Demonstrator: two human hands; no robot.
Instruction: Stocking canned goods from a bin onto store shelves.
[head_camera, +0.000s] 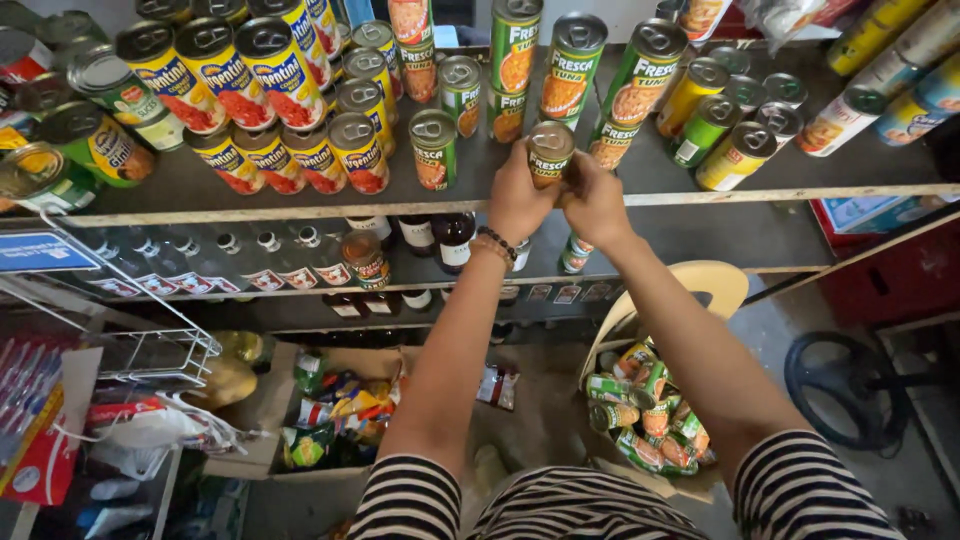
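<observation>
Your left hand (517, 198) and right hand (594, 200) both closed round small green can (550, 152), held at front edge of upper shelf (300, 205). Likely rigid metal, moderately heavy, smooth label maybe slippery. Fingers wrap side wall; lid clear above them, taller cans (572, 68) just beyond.

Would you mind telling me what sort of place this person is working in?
Most likely a small grocery shop. Both hands, left hand and right hand, hold a green can at a shelf crowded with rows of canned goods; bottles stand below, and more cans lie underneath.
</observation>
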